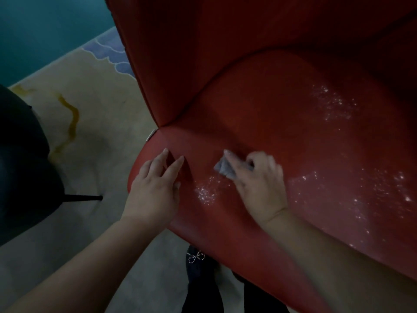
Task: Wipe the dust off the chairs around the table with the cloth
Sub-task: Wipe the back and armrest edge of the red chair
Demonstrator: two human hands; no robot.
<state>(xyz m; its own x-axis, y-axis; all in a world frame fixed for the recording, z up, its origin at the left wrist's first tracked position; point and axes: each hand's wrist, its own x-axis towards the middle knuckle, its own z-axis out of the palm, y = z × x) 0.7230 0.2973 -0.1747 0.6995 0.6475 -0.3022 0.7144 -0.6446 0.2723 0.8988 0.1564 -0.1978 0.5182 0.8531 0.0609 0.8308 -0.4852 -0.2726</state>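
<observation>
A small, soft grey cloth (223,169) is being gripped, bunched, by the right hand (259,184) on the dusty red leather chair seat (316,143). The left hand (155,186) is being rested there, fingers straight, grasping nothing. Being limp and light, the cloth is probably best held wadded.

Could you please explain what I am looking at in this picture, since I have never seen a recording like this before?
There is no robot here: a person wears a camera on the head, so the one picture looks forward and down at their own two hands. They lean over a red chair. The right hand grips a small grey cloth and presses it on the seat. The left hand rests on the seat's edge with its fingers fairly straight, holding nothing. White dust lies on the seat in patches: one just below the cloth, more toward the right side. Below the chair is a pale rug, and part of a dark chair shows at the left. The picture is dim, so finer detail is hard to tell.
</observation>
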